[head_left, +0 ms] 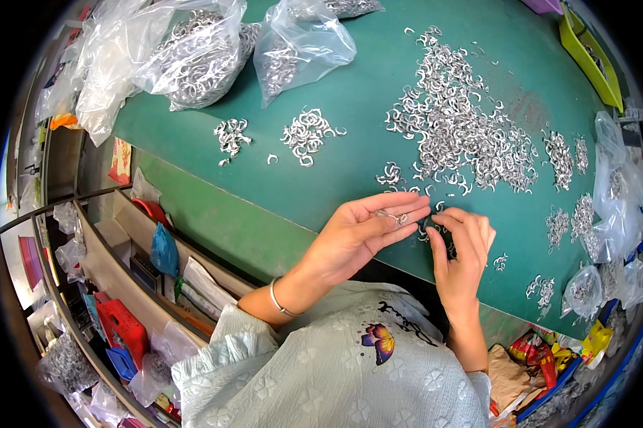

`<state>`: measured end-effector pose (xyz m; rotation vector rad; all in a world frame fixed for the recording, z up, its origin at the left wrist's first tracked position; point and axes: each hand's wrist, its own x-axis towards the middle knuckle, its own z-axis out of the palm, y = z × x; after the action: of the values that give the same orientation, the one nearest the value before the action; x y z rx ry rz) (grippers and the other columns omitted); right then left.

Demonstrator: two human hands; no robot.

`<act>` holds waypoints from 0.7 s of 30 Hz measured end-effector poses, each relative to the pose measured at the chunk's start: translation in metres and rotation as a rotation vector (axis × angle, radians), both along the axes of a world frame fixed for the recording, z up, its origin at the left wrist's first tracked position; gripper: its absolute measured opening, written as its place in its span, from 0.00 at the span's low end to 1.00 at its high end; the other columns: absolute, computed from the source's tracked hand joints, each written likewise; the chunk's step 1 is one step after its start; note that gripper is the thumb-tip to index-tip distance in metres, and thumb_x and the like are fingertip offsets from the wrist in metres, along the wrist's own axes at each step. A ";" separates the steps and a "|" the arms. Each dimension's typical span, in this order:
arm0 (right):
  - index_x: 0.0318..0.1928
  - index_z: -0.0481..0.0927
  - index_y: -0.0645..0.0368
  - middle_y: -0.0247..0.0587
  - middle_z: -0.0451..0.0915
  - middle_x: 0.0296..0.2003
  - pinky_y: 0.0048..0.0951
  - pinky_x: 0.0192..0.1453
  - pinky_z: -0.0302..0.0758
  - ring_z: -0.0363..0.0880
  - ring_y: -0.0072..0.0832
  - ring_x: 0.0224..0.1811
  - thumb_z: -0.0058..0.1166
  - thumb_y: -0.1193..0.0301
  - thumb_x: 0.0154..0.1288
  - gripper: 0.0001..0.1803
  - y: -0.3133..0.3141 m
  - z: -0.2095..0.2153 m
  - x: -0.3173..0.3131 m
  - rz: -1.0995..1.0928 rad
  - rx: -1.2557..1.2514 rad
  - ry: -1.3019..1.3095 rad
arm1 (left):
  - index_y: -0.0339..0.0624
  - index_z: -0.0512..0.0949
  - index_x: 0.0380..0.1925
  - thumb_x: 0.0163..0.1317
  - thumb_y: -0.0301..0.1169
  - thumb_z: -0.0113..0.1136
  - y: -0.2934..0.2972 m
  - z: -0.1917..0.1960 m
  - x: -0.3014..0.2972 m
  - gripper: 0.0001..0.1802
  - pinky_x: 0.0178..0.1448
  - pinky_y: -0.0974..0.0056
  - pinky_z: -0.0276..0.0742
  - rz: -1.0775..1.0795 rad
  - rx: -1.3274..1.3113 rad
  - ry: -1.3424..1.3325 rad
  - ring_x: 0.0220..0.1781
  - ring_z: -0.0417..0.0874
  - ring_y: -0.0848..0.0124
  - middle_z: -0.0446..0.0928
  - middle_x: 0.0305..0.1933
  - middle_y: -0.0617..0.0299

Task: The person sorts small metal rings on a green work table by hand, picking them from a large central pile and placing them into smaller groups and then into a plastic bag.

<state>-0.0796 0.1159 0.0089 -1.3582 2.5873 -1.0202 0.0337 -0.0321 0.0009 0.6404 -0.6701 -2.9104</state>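
My left hand is over the near edge of the green table, palm up, with its fingers together. Its thumb rests against a few small curved metal pieces lying on the fingers. Close by on the right, my right hand is bent with thumb and fingertips drawn in. Small silver pieces show around those fingertips, but what they pinch is not clear. Just beyond both hands spreads a large heap of C-shaped metal pieces, with a few strays reaching toward my fingers.
Two smaller piles lie left of the heap, and several more on the right. Clear plastic bags of metal pieces stand at the far left. A yellow-green bin is at the far right. Cluttered shelves flank the table's left.
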 end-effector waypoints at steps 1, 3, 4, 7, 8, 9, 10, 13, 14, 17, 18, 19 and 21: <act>0.38 0.82 0.60 0.35 0.79 0.39 0.34 0.49 0.64 0.73 0.36 0.42 0.66 0.77 0.52 0.11 0.001 0.001 0.001 -0.012 -0.014 -0.014 | 0.26 0.66 0.63 0.68 0.22 0.51 0.000 0.001 0.000 0.24 0.74 0.53 0.64 -0.007 0.007 0.002 0.72 0.66 0.52 0.65 0.68 0.38; 0.39 0.82 0.59 0.35 0.79 0.40 0.34 0.48 0.64 0.73 0.36 0.42 0.66 0.77 0.52 0.12 0.002 0.006 0.003 0.004 -0.102 -0.076 | 0.27 0.66 0.64 0.68 0.21 0.51 0.002 0.001 0.000 0.24 0.74 0.54 0.65 -0.020 0.017 0.000 0.72 0.66 0.53 0.66 0.68 0.39; 0.40 0.82 0.59 0.34 0.79 0.41 0.34 0.48 0.64 0.73 0.36 0.42 0.65 0.77 0.52 0.13 0.002 0.008 0.005 0.013 -0.146 -0.108 | 0.27 0.65 0.64 0.68 0.21 0.50 0.003 0.000 0.000 0.24 0.73 0.54 0.65 -0.027 0.020 -0.004 0.71 0.67 0.54 0.66 0.67 0.39; 0.41 0.83 0.57 0.33 0.79 0.42 0.35 0.47 0.64 0.73 0.35 0.42 0.65 0.77 0.50 0.15 -0.003 0.015 0.006 0.097 -0.101 -0.050 | 0.27 0.64 0.65 0.68 0.20 0.49 0.007 0.003 -0.002 0.25 0.73 0.54 0.66 -0.076 0.018 -0.033 0.70 0.69 0.56 0.68 0.66 0.41; 0.41 0.84 0.56 0.33 0.79 0.42 0.35 0.47 0.64 0.73 0.35 0.42 0.66 0.77 0.49 0.15 -0.004 0.014 0.008 0.110 -0.099 -0.040 | 0.27 0.64 0.65 0.68 0.20 0.49 0.008 0.005 -0.002 0.25 0.72 0.54 0.66 -0.098 0.015 -0.045 0.69 0.70 0.56 0.69 0.66 0.42; 0.40 0.84 0.55 0.32 0.79 0.42 0.36 0.47 0.64 0.74 0.34 0.42 0.66 0.77 0.48 0.15 -0.001 0.012 0.006 0.114 -0.087 -0.016 | 0.27 0.63 0.66 0.68 0.20 0.49 0.011 0.003 -0.005 0.26 0.71 0.54 0.67 -0.091 0.008 -0.040 0.68 0.72 0.58 0.70 0.65 0.43; 0.40 0.84 0.54 0.32 0.79 0.42 0.36 0.47 0.64 0.74 0.34 0.41 0.66 0.77 0.48 0.15 0.001 0.011 0.004 0.117 -0.075 0.007 | 0.27 0.63 0.66 0.68 0.21 0.49 0.013 0.004 -0.006 0.26 0.71 0.54 0.67 -0.092 0.005 -0.041 0.68 0.72 0.58 0.70 0.65 0.43; 0.37 0.84 0.55 0.32 0.79 0.41 0.36 0.46 0.65 0.74 0.33 0.40 0.66 0.76 0.47 0.13 0.006 0.012 0.001 0.127 -0.124 0.032 | 0.29 0.61 0.67 0.70 0.23 0.49 0.012 0.005 -0.007 0.26 0.71 0.60 0.68 -0.145 -0.009 0.007 0.67 0.72 0.65 0.67 0.68 0.46; 0.36 0.83 0.56 0.32 0.79 0.41 0.36 0.45 0.65 0.74 0.33 0.39 0.66 0.76 0.47 0.12 0.008 0.013 -0.001 0.130 -0.138 0.030 | 0.28 0.61 0.67 0.70 0.23 0.49 0.014 0.004 -0.008 0.26 0.71 0.59 0.68 -0.167 -0.003 0.010 0.68 0.71 0.64 0.67 0.68 0.46; 0.34 0.83 0.57 0.34 0.81 0.38 0.36 0.45 0.66 0.76 0.35 0.38 0.67 0.77 0.47 0.11 0.023 0.016 -0.008 0.088 -0.206 0.018 | 0.27 0.63 0.65 0.70 0.22 0.48 0.018 0.007 -0.014 0.24 0.72 0.57 0.67 -0.185 0.000 0.026 0.69 0.70 0.57 0.66 0.68 0.41; 0.34 0.83 0.58 0.35 0.81 0.37 0.36 0.45 0.66 0.76 0.35 0.38 0.67 0.77 0.47 0.11 0.029 0.016 -0.013 0.076 -0.234 0.014 | 0.27 0.63 0.65 0.70 0.22 0.48 0.020 0.007 -0.016 0.24 0.72 0.56 0.67 -0.169 -0.018 0.031 0.69 0.70 0.56 0.66 0.68 0.40; 0.33 0.83 0.58 0.37 0.81 0.34 0.35 0.45 0.66 0.77 0.35 0.38 0.67 0.77 0.47 0.10 0.038 0.017 -0.023 0.039 -0.209 0.038 | 0.26 0.64 0.64 0.70 0.22 0.48 0.020 0.009 -0.015 0.23 0.72 0.55 0.67 -0.145 -0.036 0.029 0.69 0.70 0.54 0.66 0.67 0.39; 0.32 0.83 0.58 0.38 0.82 0.32 0.34 0.44 0.68 0.77 0.34 0.36 0.64 0.80 0.52 0.06 0.059 0.020 -0.052 -0.169 -0.146 0.113 | 0.26 0.66 0.62 0.70 0.21 0.48 0.020 0.009 -0.013 0.21 0.73 0.53 0.66 -0.104 -0.063 -0.007 0.69 0.70 0.49 0.67 0.66 0.36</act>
<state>-0.1315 0.1749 0.0288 -1.2785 2.8015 -1.2124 0.0206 -0.0119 0.0097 0.6277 -0.8164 -2.9684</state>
